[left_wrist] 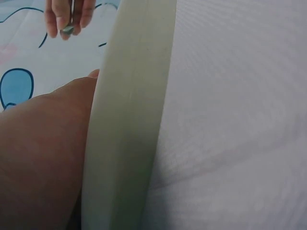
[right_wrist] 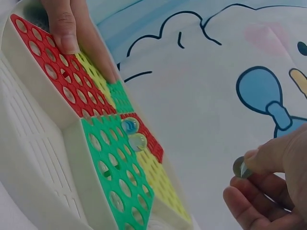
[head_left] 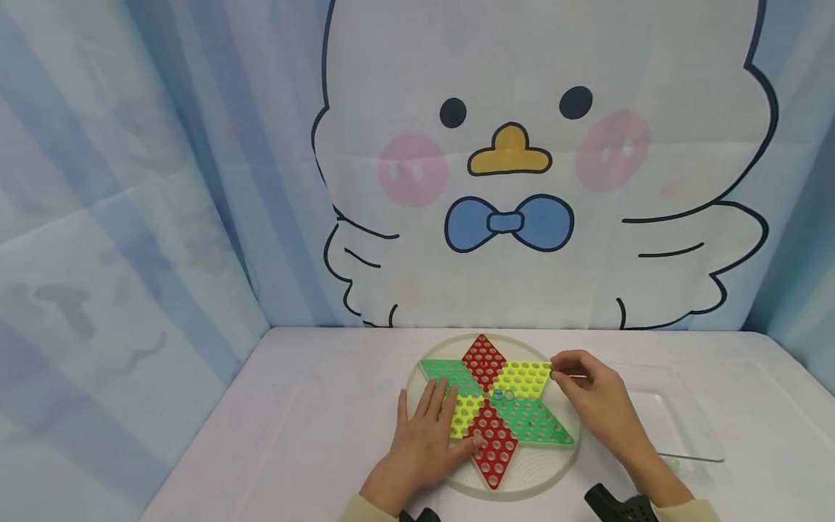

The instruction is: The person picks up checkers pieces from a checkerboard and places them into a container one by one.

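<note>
A Chinese checkers board [head_left: 496, 496] with red, yellow and green star points and rows of round holes lies on the table. My left hand [head_left: 427, 444] rests flat over its left side, fingers spread across green and yellow, thumb on the near red point. Two clear glass marbles, one with a blue swirl [right_wrist: 130, 125] and one paler [right_wrist: 137, 142], sit side by side near the star's centre. My right hand [head_left: 596, 397] pinches another glass marble [right_wrist: 241, 167] between thumb and fingers, by the outer tip of the far right yellow point.
To the right of the board lies a clear plastic tray [head_left: 694, 435], partly behind my right forearm. A pale marble [head_left: 672, 462] shows at its near edge. A curtain with a cartoon character [head_left: 509, 283] hangs behind the white table [head_left: 261, 435].
</note>
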Tool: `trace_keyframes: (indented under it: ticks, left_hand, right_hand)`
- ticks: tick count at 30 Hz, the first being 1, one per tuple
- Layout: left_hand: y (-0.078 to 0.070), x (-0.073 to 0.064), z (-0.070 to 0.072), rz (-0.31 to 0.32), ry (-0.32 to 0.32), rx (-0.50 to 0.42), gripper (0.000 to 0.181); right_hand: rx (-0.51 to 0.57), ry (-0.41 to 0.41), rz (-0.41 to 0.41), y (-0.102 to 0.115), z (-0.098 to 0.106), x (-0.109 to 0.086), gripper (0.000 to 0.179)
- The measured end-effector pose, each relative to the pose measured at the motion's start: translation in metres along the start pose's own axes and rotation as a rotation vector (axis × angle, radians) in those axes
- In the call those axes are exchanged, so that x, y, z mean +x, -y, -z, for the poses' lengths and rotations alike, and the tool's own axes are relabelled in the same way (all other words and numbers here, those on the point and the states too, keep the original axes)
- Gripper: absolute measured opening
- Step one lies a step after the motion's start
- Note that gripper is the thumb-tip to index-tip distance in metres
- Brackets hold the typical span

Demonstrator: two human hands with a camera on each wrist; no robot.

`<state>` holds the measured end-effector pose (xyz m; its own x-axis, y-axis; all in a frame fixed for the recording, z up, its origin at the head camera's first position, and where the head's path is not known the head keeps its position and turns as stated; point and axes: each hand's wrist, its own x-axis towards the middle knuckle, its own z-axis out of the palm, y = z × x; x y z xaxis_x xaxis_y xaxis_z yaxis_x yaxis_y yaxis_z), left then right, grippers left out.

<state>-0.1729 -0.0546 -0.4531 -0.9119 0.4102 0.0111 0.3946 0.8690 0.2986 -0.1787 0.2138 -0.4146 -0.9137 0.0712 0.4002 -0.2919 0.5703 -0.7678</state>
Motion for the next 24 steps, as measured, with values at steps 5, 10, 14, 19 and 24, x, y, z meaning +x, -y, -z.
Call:
trace_keyframes:
  ticks: [5, 10, 14, 19, 24]
  left_hand:
    - [-0.001, 0.000, 0.002, 0.000, 0.006, 0.005, 0.092]
    - [0.001, 0.000, -0.001, 0.000, -0.001, -0.003, 0.092]
    - [0.002, 0.001, -0.003, -0.002, -0.015, 0.003, 0.090]
    - [0.003, 0.002, -0.006, 0.003, -0.017, 0.014, 0.091]
    - [0.005, 0.003, -0.009, 0.001, -0.020, 0.014, 0.094]
  right_hand:
    - [-0.015, -0.022, 0.012, -0.002, 0.008, -0.001, 0.017]
    - [-0.027, -0.038, 0.025, -0.008, 0.016, -0.002, 0.018]
    - [-0.055, -0.054, 0.021, -0.013, 0.023, -0.003, 0.017]
    - [-0.077, -0.074, 0.023, -0.017, 0.030, -0.005, 0.016]
    - [-0.105, -0.080, 0.002, -0.021, 0.038, -0.006, 0.017]
